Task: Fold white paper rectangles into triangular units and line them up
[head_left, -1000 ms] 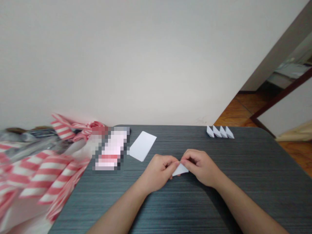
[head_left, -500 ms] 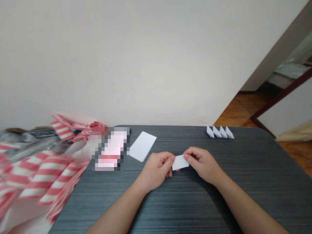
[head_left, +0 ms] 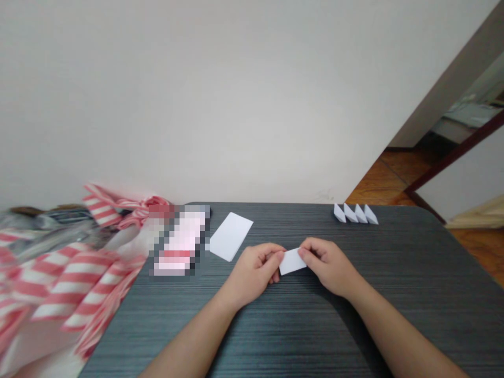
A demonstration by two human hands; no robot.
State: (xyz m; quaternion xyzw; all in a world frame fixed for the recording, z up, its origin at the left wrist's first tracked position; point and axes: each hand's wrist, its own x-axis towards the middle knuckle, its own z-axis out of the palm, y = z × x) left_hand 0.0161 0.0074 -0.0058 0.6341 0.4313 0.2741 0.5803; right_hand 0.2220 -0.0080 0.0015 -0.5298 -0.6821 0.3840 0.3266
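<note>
Between my two hands is a small white piece of paper [head_left: 293,261], held a little above the dark table. My left hand [head_left: 258,270] pinches its left end between thumb and fingers. At the paper's right end, my right hand [head_left: 325,264] grips it the same way, thumb on top. The fingertips behind the paper are partly hidden. To the left of my left hand lies a flat stack or sheet of white paper [head_left: 231,236]. Several folded white paper pieces [head_left: 355,214] stand in a row at the table's back right.
A phone-like object [head_left: 181,241], blurred by pixels, lies at the left of the dark wood-grain table [head_left: 283,336]. Red-and-white striped cloth or bags [head_left: 79,278] are heaped beside the table's left edge. A pale wall [head_left: 252,105] rises behind it.
The small paper has tilted slightly, its right end a little higher, and its lower edge now looks straighter. Both hands keep hold of it almost in the same place.
</note>
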